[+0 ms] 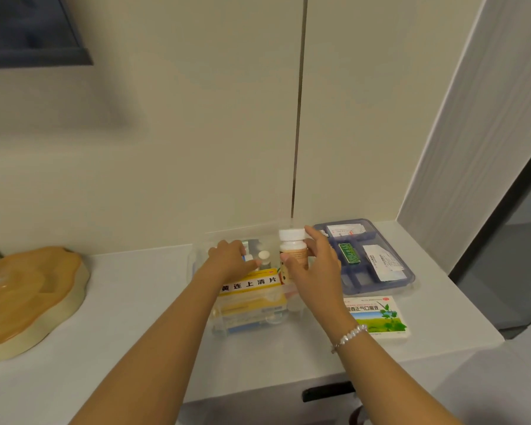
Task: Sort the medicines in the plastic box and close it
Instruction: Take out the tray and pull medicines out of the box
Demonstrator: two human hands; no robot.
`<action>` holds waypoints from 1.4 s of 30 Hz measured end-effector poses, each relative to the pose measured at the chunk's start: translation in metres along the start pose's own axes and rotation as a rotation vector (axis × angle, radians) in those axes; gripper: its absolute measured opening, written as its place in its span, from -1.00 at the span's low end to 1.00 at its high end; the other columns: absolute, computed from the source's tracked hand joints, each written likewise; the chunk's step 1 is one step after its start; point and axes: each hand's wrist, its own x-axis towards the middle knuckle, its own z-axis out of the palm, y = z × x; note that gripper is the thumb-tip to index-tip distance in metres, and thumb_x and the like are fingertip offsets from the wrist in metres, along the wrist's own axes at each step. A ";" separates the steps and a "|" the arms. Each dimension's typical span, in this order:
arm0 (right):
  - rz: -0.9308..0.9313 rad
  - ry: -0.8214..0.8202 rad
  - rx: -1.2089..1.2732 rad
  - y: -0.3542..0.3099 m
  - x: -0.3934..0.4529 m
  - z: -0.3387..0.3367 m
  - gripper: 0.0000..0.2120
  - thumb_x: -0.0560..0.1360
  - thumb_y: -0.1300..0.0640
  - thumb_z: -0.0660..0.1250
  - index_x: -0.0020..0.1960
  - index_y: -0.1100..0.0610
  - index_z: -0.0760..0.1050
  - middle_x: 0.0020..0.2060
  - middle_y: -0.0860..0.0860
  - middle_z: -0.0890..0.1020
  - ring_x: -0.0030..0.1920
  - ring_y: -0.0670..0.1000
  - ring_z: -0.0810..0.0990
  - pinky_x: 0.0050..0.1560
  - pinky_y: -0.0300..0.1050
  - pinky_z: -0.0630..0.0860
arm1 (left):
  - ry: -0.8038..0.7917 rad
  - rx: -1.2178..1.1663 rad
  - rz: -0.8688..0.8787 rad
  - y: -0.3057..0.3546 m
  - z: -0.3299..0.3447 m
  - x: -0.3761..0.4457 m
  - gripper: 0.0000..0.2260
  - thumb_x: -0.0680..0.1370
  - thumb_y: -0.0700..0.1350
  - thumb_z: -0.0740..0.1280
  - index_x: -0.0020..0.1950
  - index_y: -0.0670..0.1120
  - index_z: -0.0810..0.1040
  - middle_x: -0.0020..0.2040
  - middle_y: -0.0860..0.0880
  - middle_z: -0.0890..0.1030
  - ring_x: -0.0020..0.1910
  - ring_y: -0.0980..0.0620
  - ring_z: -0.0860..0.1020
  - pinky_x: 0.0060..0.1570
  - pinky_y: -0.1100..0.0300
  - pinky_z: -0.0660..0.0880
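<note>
Nearest me, by the worktop's (135,302) front right edge, I see a green medicine carton (377,317) lying flat beside the clear plastic box (249,320). Over the box, my right hand (316,271) grips a white-capped bottle (292,250) upright; my left hand (230,262) curls over items inside, grasp unclear. Farther right sits a blue tray (408,277).

Plastic box (203,265) sits mid-frame on bench (135,317), w/ medicine cartons (252,286) in it. Divided tray (408,271) just right of box, toward the rear. Flat carton (380,317) lies in front of tray. Wooden board (28,292) at far left, well apart.
</note>
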 end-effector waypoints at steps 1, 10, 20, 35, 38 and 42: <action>-0.006 -0.005 -0.029 0.003 -0.002 0.001 -0.43 0.40 0.04 0.41 0.35 -0.03 0.29 0.16 0.02 0.50 0.10 -0.08 0.36 0.09 -0.12 0.42 | 0.016 0.008 -0.014 0.003 0.002 0.000 -0.51 0.45 0.22 0.29 0.22 -0.08 0.41 0.21 -0.18 0.40 0.20 -0.19 0.39 0.16 0.00 0.37; 0.031 -0.013 0.051 0.006 -0.001 0.001 -0.39 0.38 0.06 0.43 0.36 -0.03 0.27 0.21 0.04 0.49 0.24 0.06 0.42 0.19 0.12 0.48 | 0.234 -0.231 -0.047 0.009 0.009 -0.003 -0.66 0.37 0.06 0.41 0.01 -0.11 0.47 0.07 -0.14 0.50 0.12 -0.12 0.40 -0.10 0.09 0.39; 0.046 0.010 0.210 0.007 -0.002 -0.007 -0.43 0.39 0.12 0.42 0.34 -0.01 0.30 0.23 -0.03 0.50 0.15 -0.12 0.49 -0.04 -0.33 0.49 | 0.409 -0.451 0.030 0.010 0.003 -0.038 -0.28 0.23 0.06 0.53 0.32 -0.09 0.37 0.32 -0.10 0.26 0.31 -0.06 0.33 0.22 0.09 0.42; 0.089 -0.014 0.317 0.007 -0.003 -0.012 -0.44 0.40 0.16 0.41 0.33 -0.04 0.30 0.20 -0.08 0.49 0.15 -0.10 0.50 -0.31 -0.50 0.48 | -0.070 -0.665 -0.033 0.001 -0.003 -0.038 -0.59 0.37 -0.08 0.49 0.17 -0.12 0.52 0.06 -0.11 0.60 -0.13 0.03 0.55 -0.23 0.27 0.44; 0.087 -0.010 0.303 0.009 -0.002 -0.014 -0.44 0.40 0.13 0.41 0.33 -0.06 0.30 0.21 -0.07 0.50 0.16 -0.09 0.50 -0.29 -0.47 0.50 | -0.051 -0.687 -0.026 0.003 -0.002 -0.040 -0.61 0.36 -0.12 0.50 0.14 -0.10 0.52 0.01 -0.11 0.59 -0.16 0.03 0.54 -0.24 0.26 0.46; 0.079 0.017 0.312 0.006 -0.003 -0.018 -0.44 0.39 0.13 0.41 0.33 -0.05 0.30 0.23 -0.04 0.49 0.15 -0.10 0.50 -0.22 -0.42 0.50 | 0.107 -0.811 0.002 0.005 -0.006 -0.044 -0.63 0.34 -0.11 0.52 0.09 -0.02 0.51 -0.08 0.00 0.58 -0.16 0.05 0.58 -0.31 0.26 0.50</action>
